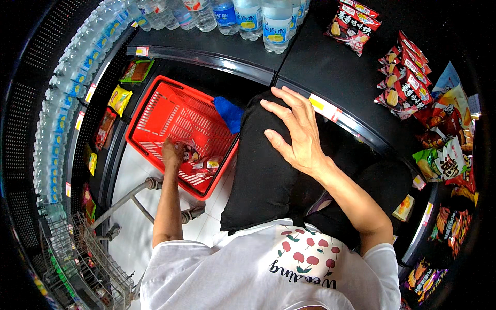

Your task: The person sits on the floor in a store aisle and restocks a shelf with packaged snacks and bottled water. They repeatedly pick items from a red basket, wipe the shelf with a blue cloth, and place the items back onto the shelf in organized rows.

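Observation:
My left hand (172, 155) reaches down inside a red plastic shopping basket (133, 135), beside red snack packets (190, 153) lying in it. Whether its fingers grip a packet cannot be told, as they are partly hidden. Another packet with a yellow label (211, 163) lies near the basket's lower wall. A blue cloth (229, 114) hangs over the basket's right rim. My right hand (296, 130) is above my knee in black trousers, its fingers spread and holding nothing, close to the price-tag strip (325, 107) on the shelf edge.
Plastic drink bottles (276, 29) line the upper shelf and the left side. Red snack bags (407, 83) stand on the right shelf. More packets (120, 100) lie on a lower shelf at the left. A wire shopping cart (89, 259) stands at the lower left.

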Available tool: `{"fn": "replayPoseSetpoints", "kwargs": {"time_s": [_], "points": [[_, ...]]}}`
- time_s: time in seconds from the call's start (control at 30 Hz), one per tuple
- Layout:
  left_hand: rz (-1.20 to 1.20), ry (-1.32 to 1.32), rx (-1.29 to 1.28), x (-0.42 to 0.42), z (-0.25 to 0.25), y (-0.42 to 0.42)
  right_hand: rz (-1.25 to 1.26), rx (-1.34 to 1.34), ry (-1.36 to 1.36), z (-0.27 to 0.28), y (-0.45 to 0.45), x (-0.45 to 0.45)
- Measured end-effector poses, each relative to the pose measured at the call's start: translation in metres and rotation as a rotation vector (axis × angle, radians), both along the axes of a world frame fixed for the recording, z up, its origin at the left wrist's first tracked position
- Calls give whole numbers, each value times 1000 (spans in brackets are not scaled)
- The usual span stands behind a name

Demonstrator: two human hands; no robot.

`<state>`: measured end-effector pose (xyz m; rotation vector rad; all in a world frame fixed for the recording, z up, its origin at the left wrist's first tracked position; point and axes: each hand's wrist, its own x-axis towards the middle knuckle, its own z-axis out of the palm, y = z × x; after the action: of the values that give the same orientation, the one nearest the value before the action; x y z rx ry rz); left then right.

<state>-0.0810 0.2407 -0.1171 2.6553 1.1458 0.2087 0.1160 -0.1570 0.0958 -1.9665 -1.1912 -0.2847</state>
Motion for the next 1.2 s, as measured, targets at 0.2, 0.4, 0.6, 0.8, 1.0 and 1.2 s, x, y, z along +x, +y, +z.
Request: {"fn": "replayPoseSetpoints", "kwargs": {"time_s": [0.2,0.4,0.6,0.8,1.0,1.2], "points": [[282,396,-122,3,-41,22,-16,22,-18,-5,7,0],[234,144,-78,13,-50,9,-54,27,-49,-10,3,2],[233,44,-50,8,-67,27,-32,44,-47,-8,5,1],[51,-306,-84,10,-7,28,-37,22,2,-10,0,-1],[-302,-540,11,29,148,-12,-29,67,-12,-8,-2,-1],[-434,-661,-146,68,263,-79,59,149,92,1,-9,11]]}}
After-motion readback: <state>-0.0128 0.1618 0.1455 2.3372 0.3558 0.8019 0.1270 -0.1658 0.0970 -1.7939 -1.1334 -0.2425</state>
